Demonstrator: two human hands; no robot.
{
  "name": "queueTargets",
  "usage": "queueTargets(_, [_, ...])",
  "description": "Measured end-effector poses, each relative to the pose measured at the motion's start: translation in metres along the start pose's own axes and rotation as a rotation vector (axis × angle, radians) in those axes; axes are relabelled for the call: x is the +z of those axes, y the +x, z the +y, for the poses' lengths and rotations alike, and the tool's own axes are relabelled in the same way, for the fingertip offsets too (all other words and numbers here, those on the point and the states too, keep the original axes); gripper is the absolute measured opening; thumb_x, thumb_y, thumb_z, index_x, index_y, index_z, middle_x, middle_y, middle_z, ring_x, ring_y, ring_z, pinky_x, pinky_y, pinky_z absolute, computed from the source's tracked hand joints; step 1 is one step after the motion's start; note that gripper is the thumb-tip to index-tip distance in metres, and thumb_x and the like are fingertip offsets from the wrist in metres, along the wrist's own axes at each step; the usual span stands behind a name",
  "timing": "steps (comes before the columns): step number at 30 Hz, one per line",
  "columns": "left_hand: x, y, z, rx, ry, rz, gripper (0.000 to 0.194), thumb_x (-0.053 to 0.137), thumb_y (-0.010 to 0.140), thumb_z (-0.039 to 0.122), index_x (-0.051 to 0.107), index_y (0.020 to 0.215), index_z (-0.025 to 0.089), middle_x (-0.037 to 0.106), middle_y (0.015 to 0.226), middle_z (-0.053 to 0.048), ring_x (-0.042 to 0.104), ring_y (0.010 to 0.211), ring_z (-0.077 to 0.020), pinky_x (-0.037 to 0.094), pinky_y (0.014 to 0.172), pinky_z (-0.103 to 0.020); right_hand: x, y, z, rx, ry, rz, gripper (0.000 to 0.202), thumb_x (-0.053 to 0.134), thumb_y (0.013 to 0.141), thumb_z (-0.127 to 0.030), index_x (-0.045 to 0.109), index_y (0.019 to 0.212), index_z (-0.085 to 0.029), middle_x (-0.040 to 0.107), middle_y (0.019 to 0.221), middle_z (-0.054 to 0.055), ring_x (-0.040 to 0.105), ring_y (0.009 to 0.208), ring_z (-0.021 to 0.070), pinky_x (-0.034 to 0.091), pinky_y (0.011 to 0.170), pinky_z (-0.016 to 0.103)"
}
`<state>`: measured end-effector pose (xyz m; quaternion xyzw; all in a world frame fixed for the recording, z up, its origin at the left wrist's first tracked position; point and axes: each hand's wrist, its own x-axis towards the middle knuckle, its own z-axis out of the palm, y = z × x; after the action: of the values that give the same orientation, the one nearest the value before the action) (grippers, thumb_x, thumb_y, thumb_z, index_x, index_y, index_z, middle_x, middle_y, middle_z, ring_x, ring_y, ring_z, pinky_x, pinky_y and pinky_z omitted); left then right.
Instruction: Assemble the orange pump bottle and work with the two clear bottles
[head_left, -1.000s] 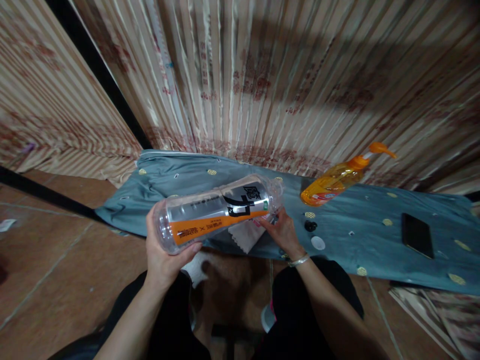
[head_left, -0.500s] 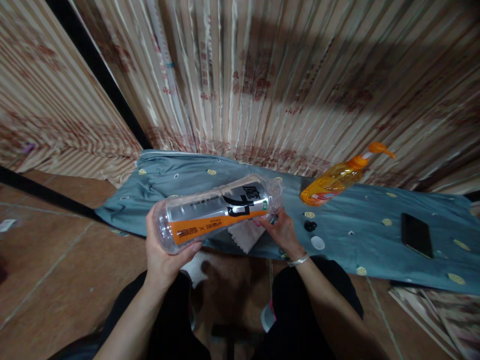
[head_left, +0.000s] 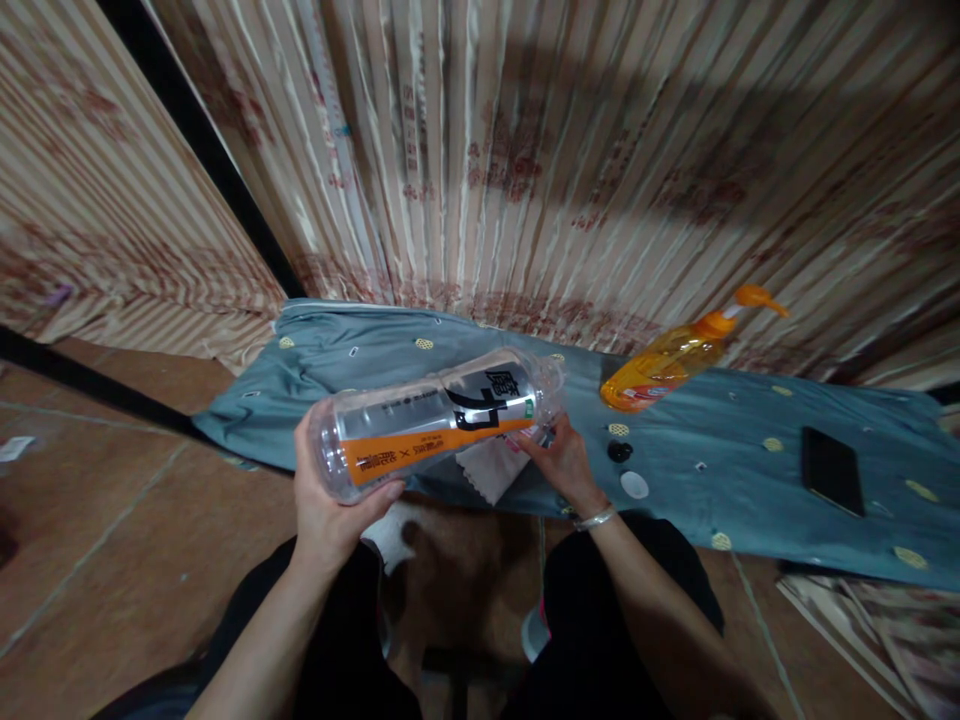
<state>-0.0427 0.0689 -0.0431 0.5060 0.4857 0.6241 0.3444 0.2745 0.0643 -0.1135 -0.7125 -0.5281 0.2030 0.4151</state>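
A large clear plastic bottle (head_left: 435, 415) with a silver and orange label lies nearly sideways in the air, its neck toward the right. My left hand (head_left: 334, 500) is wrapped round its base end. Near the neck, my right hand (head_left: 562, 460) has its fingers closed on the bottle's underside, partly hidden behind it. Beneath the bottle, close to my right fingers, is a light cloth (head_left: 491, 472) with a pink patch; whether those fingers also hold it is unclear. A black cap (head_left: 620, 451) and a white disc (head_left: 634, 485) lie to the right.
A green patterned cloth (head_left: 739, 500) covers the narrow table. On it stand an orange pump bottle (head_left: 664, 370) and, farther right, a flat black phone (head_left: 832, 470). Striped curtains (head_left: 480, 150) hang behind, with a black pole (head_left: 202, 150) at the left.
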Motion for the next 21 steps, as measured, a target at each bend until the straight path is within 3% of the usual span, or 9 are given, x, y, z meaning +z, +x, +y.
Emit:
queueTargets(8, [0.0, -0.002, 0.003, -0.02, -0.029, -0.038, 0.114, 0.108, 0.043, 0.05, 0.06, 0.141, 0.021, 0.065, 0.149, -0.019, 0.061, 0.145, -0.0489, 0.045, 0.128, -0.064, 0.004, 0.0, -0.005, 0.035, -0.015, 0.021, 0.045, 0.087, 0.078, -0.042, 0.064, 0.113, -0.025, 0.086, 0.107, 0.015, 0.084, 0.099, 0.0385, 0.067, 0.09, 0.052])
queueTargets(16, [0.001, -0.003, -0.005, 0.114, 0.055, -0.015, 0.112, 0.107, 0.044, 0.06, 0.062, 0.14, 0.022, 0.069, 0.137, -0.015, 0.07, 0.131, -0.0403, 0.057, 0.114, -0.053, 0.01, 0.003, 0.001, -0.003, -0.091, 0.04, 0.044, 0.086, 0.08, -0.045, 0.063, 0.112, -0.025, 0.086, 0.1, 0.013, 0.084, 0.091, 0.0354, 0.066, 0.083, 0.045])
queueTargets(21, [0.002, -0.001, -0.008, 0.216, 0.108, -0.032, 0.106, 0.102, 0.055, 0.069, 0.061, 0.141, 0.022, 0.069, 0.134, -0.013, 0.072, 0.127, -0.0376, 0.059, 0.11, -0.051, 0.011, 0.006, 0.002, -0.027, -0.091, 0.032, 0.04, 0.082, 0.081, -0.046, 0.062, 0.108, -0.025, 0.085, 0.1, 0.015, 0.082, 0.09, 0.0361, 0.066, 0.083, 0.047])
